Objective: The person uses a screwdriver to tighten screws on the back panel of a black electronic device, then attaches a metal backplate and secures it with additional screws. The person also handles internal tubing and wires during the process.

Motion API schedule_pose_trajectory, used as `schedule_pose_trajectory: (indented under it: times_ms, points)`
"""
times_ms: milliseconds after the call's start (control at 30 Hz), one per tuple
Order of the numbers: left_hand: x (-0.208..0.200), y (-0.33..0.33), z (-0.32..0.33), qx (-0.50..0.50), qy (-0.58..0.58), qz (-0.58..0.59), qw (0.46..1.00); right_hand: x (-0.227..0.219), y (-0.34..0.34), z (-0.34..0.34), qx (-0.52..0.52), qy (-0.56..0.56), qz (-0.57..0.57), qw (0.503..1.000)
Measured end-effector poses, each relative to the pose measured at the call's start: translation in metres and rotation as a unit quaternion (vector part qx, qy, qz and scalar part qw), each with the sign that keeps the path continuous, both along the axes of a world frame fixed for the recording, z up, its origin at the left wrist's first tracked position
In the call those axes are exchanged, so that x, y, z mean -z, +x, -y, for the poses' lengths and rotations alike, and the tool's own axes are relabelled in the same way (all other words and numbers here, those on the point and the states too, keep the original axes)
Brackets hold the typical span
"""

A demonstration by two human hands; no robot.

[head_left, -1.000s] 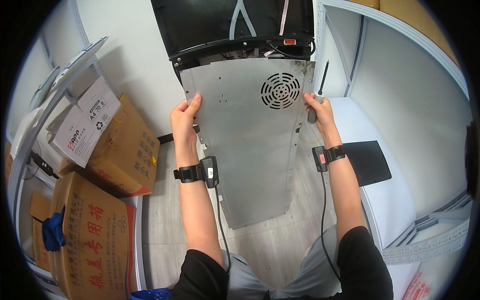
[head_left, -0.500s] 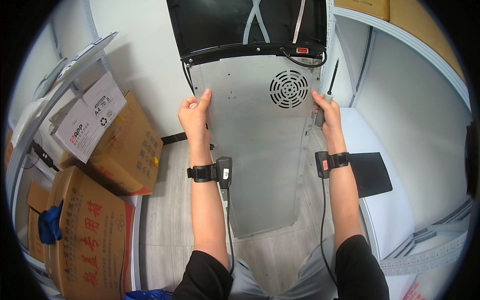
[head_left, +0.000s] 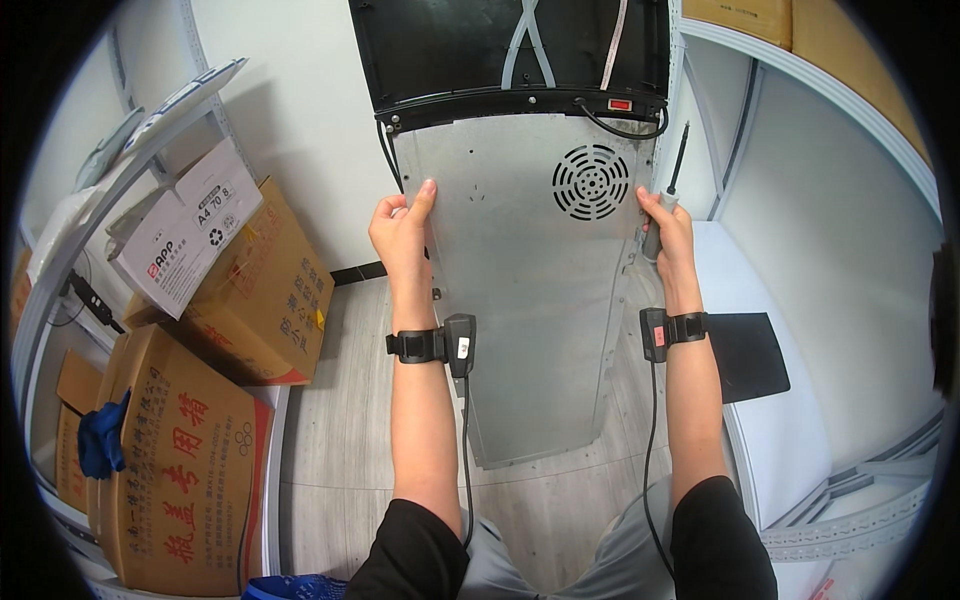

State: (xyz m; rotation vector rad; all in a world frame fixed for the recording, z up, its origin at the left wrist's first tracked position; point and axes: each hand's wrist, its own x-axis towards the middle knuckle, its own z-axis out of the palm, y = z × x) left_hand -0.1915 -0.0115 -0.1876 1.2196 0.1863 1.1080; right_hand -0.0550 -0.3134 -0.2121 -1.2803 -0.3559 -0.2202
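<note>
A tall grey metal panel with a round vent of slots hangs below the black upper housing of an appliance. My left hand is closed on the panel's left edge, thumb on its face and fingers curled behind. At the opposite edge, beside the vent, my right hand presses its thumb to the rim. That same hand holds a screwdriver with a grey handle, its dark shaft pointing up. The right fingers are partly hidden. A black cable loops near the red switch above.
Cardboard boxes stand on a rack at the left, a blue cloth hanging on one. A white shelf at the right carries a flat black sheet. Cabled bands circle both wrists.
The whole scene sits slightly further right in the view. Both hands keep their places on the panel's edges, and the screwdriver stays in my right hand.
</note>
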Motion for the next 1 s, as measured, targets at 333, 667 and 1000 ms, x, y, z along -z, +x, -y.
schedule_pose_trajectory:
  times_ms: [333,667,1000]
  points:
    - [-0.003,0.002,0.001,-0.011,0.0,-0.015,1.0,-0.004,0.0,-0.003,0.012,0.029,0.007,0.999]
    - [-0.003,0.005,0.004,-0.043,0.007,0.004,0.999,0.0,0.008,-0.008,0.058,0.033,0.028,0.997]
    - [-0.008,0.0,0.013,-0.219,0.076,-0.102,0.967,0.002,0.008,-0.006,0.056,0.023,0.009,0.998]
